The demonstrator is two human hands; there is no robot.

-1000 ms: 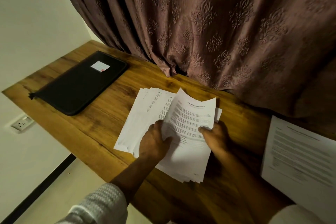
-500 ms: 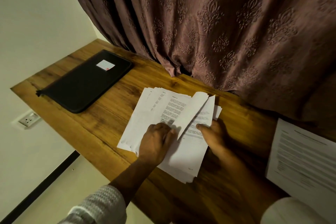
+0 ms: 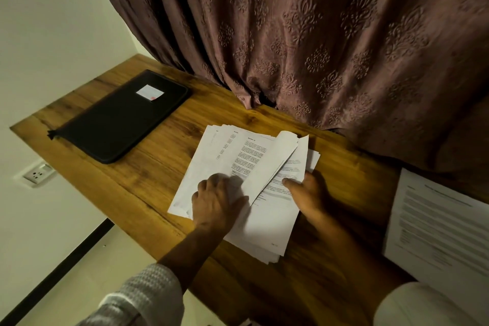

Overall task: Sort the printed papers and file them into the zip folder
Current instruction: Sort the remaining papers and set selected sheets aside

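A fanned pile of printed papers [image 3: 219,151] lies in the middle of the wooden table [image 3: 148,177]. Its top sheet [image 3: 275,161] is curled up and folded over toward the left. My left hand [image 3: 214,201] lies on the pile's left half, fingers curled, holding the near edge of that sheet; the hand is blurred. My right hand [image 3: 307,196] pinches the right edge of the sheets below, thumb on top. The black zip folder [image 3: 113,124], closed and bearing a white label, lies flat at the table's far left, apart from both hands.
Another printed sheet [image 3: 436,222] lies at the table's right end. A brown patterned curtain [image 3: 317,34] hangs along the back edge. Left of the table are a pale wall and a wall socket [image 3: 39,173].
The top sheet, flat and face up a second ago, has been lifted and folded over to the left. The left hand shifted slightly with it; the right hand stayed at the pile's right edge.
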